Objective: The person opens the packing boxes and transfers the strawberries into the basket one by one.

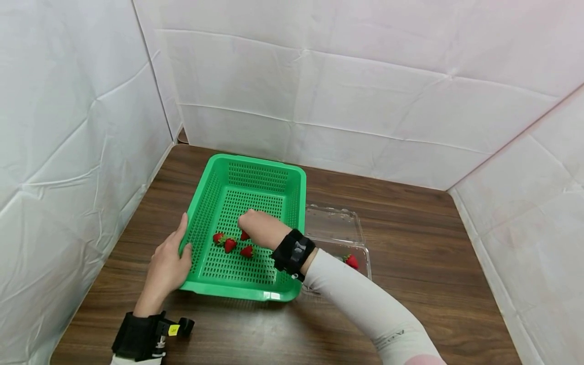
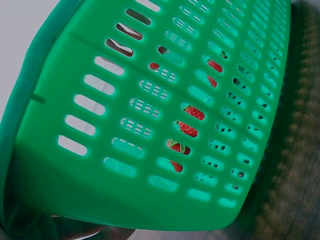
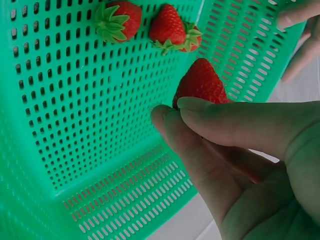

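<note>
My right hand (image 1: 260, 227) is over the middle of a green perforated plastic basket (image 1: 255, 290). Between its thumb and fingertips it pinches a red strawberry (image 3: 202, 82), tip pointing away from the thumb. Three more strawberries with green leaves lie on the basket floor: one strawberry (image 3: 131, 19) by itself, and another strawberry (image 3: 167, 25) overlapping a third strawberry (image 3: 191, 44). At the basket's left side my left hand (image 1: 169, 261) holds the rim, thumb over the inside and fingers along the outer wall. Through the slots in the left wrist view, bits of red fruit show.
Right of the basket, partly hidden under my right forearm, stands a clear plastic clamshell box (image 1: 335, 248) with its lid (image 1: 335, 223) folded back. A strawberry (image 1: 351, 261) is in it. White sheeting (image 1: 365, 101) surrounds the dark wooden table (image 1: 410, 243) behind and at both sides.
</note>
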A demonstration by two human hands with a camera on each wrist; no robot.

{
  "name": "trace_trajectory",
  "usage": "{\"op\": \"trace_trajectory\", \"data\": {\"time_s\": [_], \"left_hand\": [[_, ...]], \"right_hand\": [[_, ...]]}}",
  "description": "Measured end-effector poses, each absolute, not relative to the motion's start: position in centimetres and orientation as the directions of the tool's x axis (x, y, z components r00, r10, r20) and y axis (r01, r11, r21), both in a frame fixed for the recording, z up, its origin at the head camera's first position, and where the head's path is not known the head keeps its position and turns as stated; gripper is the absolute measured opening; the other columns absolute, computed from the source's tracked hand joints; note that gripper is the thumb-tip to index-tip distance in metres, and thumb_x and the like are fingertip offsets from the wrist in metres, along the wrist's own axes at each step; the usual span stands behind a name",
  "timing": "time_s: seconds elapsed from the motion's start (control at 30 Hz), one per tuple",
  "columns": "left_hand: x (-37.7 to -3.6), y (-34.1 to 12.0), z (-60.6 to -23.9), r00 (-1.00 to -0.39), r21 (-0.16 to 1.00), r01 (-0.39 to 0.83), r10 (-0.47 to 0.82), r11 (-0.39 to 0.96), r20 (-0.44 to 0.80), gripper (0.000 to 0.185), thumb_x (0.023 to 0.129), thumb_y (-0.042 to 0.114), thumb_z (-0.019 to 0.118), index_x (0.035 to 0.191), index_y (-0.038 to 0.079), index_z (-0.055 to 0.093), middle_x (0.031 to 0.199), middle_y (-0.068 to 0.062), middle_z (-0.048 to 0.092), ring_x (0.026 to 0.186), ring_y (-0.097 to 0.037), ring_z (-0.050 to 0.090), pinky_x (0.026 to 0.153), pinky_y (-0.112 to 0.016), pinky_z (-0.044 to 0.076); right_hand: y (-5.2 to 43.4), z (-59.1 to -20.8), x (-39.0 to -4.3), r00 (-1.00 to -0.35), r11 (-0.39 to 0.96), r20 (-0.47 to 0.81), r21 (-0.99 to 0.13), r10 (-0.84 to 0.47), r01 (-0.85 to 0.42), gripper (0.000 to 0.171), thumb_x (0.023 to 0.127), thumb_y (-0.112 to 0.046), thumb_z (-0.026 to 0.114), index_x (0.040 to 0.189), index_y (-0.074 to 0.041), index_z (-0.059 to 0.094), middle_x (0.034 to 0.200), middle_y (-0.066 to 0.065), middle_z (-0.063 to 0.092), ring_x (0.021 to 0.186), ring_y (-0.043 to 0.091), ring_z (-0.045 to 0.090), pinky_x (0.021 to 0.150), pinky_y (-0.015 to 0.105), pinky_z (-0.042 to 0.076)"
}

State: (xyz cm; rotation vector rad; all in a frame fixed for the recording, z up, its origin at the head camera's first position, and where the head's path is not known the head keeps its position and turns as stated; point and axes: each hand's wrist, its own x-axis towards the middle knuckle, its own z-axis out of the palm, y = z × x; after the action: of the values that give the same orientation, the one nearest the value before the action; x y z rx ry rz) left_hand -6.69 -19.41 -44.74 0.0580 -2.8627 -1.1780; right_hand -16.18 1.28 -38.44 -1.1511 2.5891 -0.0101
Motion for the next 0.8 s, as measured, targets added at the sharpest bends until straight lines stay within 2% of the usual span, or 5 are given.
{"op": "trace_trajectory", "data": {"time_s": [0.17,0.3,0.47,0.8], "left_hand": [[-6.7,-19.4,-44.8,-0.998,0.704,-0.021,-0.052,0.71,0.023,0.069,0.099,0.006,0.044,0.157,0.016,0.008,0.148,-0.033,0.035,0.122,-0.054,0.047,0.089,-0.065,0.043],[-6.7,-19.4,-44.8,-0.998,0.705,-0.024,-0.052,0.709,0.018,0.069,0.099,0.006,0.044,0.157,0.016,0.007,0.148,-0.033,0.035,0.122,-0.054,0.046,0.09,-0.066,0.042],[-6.7,-19.5,-44.8,-0.998,0.705,-0.023,-0.052,0.709,0.021,0.069,0.099,0.005,0.044,0.157,0.016,0.007,0.148,-0.033,0.036,0.123,-0.054,0.046,0.091,-0.066,0.042],[-6.7,-19.5,-44.8,-0.998,0.704,-0.02,-0.054,0.709,0.026,0.069,0.099,0.005,0.044,0.157,0.016,0.007,0.146,-0.034,0.038,0.121,-0.054,0.048,0.089,-0.065,0.043]], "right_hand": [[0.8,-38.9,-16.3,-0.617,0.667,-0.308,-0.084,-0.724,-0.741,0.021,0.096,0.0,0.055,0.081,-0.013,0.061,0.075,0.002,0.058,0.062,0.008,0.036,0.065,0.024,0.027],[0.5,-39.1,-16.3,-0.597,0.654,-0.341,-0.073,-0.726,-0.753,0.018,0.096,0.002,0.053,0.092,-0.008,0.068,0.079,0.006,0.061,0.061,0.008,0.035,0.066,0.024,0.026],[0.2,-39.1,-16.3,-0.578,0.641,-0.348,-0.096,-0.738,-0.761,0.018,0.095,0.003,0.054,0.095,-0.006,0.07,0.086,0.006,0.065,0.064,0.009,0.037,0.066,0.022,0.027],[-0.4,-40.4,-16.6,-0.59,0.656,-0.361,-0.084,-0.722,-0.75,0.017,0.094,0.004,0.056,0.098,-0.006,0.068,0.091,0.004,0.064,0.065,0.008,0.043,0.067,0.021,0.034]]}}
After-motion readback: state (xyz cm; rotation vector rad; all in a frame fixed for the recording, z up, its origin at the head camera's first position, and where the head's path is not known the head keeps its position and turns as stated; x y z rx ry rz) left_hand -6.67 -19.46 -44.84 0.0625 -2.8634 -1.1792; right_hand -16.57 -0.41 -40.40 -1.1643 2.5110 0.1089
